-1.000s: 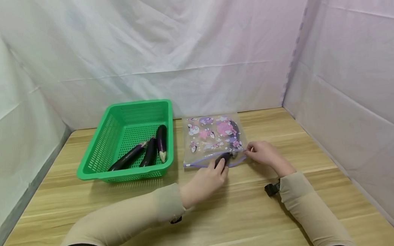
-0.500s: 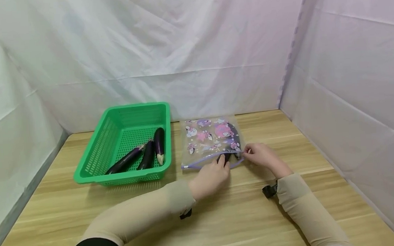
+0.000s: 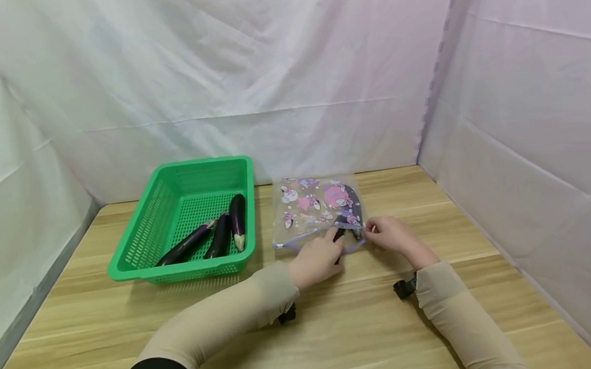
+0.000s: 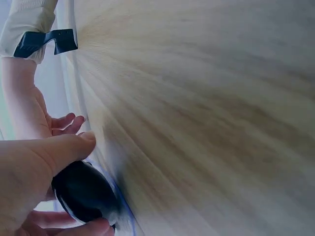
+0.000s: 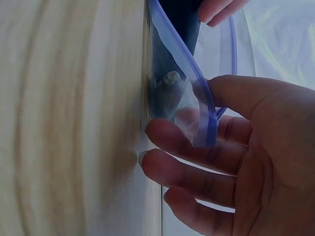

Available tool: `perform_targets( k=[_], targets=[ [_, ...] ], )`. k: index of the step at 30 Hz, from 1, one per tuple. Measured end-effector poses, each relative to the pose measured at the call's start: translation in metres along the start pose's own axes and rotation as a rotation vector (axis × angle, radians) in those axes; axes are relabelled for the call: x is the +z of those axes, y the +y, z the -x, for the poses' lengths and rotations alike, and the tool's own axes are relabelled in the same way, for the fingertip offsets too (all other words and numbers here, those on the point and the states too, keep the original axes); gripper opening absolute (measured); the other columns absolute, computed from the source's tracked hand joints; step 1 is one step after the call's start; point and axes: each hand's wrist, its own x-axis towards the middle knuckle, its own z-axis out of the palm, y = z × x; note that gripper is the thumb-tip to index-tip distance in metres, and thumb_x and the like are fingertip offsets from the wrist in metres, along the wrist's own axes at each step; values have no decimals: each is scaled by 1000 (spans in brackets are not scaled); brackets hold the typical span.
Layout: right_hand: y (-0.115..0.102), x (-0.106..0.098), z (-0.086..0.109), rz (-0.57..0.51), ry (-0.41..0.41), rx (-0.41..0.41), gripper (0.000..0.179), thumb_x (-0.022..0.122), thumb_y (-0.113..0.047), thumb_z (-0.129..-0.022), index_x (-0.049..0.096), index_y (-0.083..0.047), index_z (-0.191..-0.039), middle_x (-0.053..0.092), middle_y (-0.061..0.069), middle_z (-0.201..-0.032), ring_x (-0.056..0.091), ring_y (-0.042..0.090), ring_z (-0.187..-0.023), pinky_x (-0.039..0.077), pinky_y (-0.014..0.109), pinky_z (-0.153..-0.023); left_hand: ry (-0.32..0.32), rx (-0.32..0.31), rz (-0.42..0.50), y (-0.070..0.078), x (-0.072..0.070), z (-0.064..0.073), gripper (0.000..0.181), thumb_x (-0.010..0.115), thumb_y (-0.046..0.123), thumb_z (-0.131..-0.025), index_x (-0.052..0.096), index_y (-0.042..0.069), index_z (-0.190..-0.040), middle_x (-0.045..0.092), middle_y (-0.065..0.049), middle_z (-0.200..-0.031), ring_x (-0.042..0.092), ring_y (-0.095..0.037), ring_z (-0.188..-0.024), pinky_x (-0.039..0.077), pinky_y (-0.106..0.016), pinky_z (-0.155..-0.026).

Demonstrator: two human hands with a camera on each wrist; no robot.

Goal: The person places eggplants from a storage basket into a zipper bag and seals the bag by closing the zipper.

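A clear zip bag [image 3: 303, 229] with pink and purple cartoon prints lies flat, its purple-edged mouth facing me. My left hand [image 3: 317, 260] grips a dark eggplant [image 4: 83, 189], thumb on one side and fingers on the other. The far end of that eggplant is inside the bag mouth. At the mouth's right corner, my right hand [image 3: 392, 235] pinches the purple zip edge [image 5: 206, 118] between thumb and fingers, holding it up. Another eggplant [image 3: 355, 208] lies inside along the bag's right side, its stem end [image 5: 171, 78] near the mouth.
Left of the bag stands a green perforated basket [image 3: 189, 267] with three eggplants [image 3: 238, 222] inside. The wooden table [image 3: 345, 328] meets white cloth walls [image 3: 249, 86] at the back and sides. Black wrist cameras [image 3: 405, 288] hang below both cuffs.
My left hand has pushed the eggplant forward and slightly right, deeper into the bag. My right hand keeps its pinch on the bag corner. The view has shifted slightly.
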Motion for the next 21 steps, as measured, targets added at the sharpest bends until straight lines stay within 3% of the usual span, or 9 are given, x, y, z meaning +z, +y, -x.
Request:
perform_targets(
  k=[4,8,14,21],
  targets=[
    [2,-1,1,0,-2,6,16,62,-23,-93,64,-9,-86,61,2,-66,56,15,-53,47,32,-52,24,47,51,-2,2,-1,44,74,33,-83,63,11,-119,49,-10,-121,60,-16,-76,52,-26,-57],
    [4,-2,0,8,-5,8,15,62,-23,-93,64,-9,-87,61,1,-65,56,15,-53,47,32,-52,22,101,35,0,5,-6,40,71,35,-87,63,14,-119,49,-8,-119,58,-15,-80,52,-27,-60],
    [3,0,0,17,-4,14,13,61,-22,-92,64,-10,-86,60,1,-64,55,15,-52,45,32,-51,13,89,-62,5,6,-16,36,68,39,-90,65,18,-119,50,-7,-119,60,-19,-79,51,-29,-54],
    [3,1,-2,15,-1,13,12,62,-21,-91,64,-11,-86,60,0,-64,55,15,-53,45,32,-52,118,92,-214,6,7,-28,22,62,33,-94,70,18,-108,54,-8,-119,56,-17,-62,46,-28,-41]
  ],
)
